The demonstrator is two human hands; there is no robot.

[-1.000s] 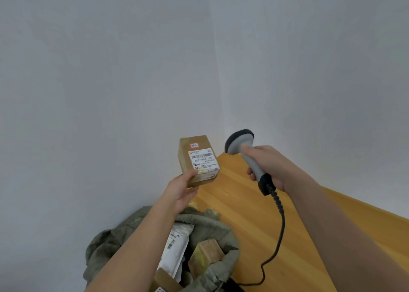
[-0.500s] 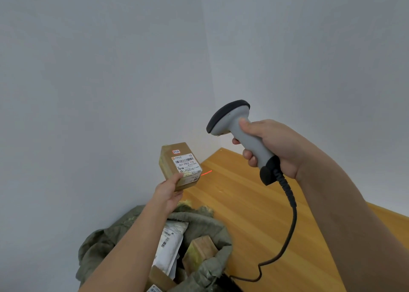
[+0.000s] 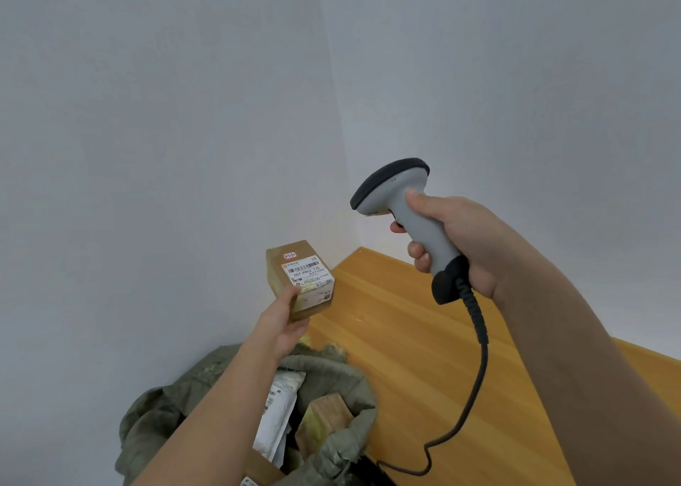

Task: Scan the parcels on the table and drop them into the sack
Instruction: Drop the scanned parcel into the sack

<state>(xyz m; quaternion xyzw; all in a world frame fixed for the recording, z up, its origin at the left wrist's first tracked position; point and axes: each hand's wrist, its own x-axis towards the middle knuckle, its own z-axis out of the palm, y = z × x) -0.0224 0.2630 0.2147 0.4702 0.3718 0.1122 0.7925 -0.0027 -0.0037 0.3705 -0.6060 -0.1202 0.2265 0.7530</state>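
Observation:
My left hand (image 3: 283, 321) holds a small brown cardboard parcel (image 3: 300, 277) from below, its white barcode label facing up towards me. My right hand (image 3: 453, 244) grips a grey handheld scanner (image 3: 401, 209) with a black head, raised above and to the right of the parcel and pointed down-left at it. The scanner's black cable (image 3: 475, 375) hangs down to the table. Below my left forearm sits an open olive-green sack (image 3: 342, 445) holding a white mailer (image 3: 276, 415) and a brown box (image 3: 324, 417).
A wooden table (image 3: 412, 338) runs from the room corner towards the lower right, with the sack at its left edge. Plain grey walls meet in a corner behind the parcel.
The scanner has risen and drawn back to the right, away from the parcel. The parcel has dropped lower and left, towards the sack. A red scan line seen on the table half a second ago is gone.

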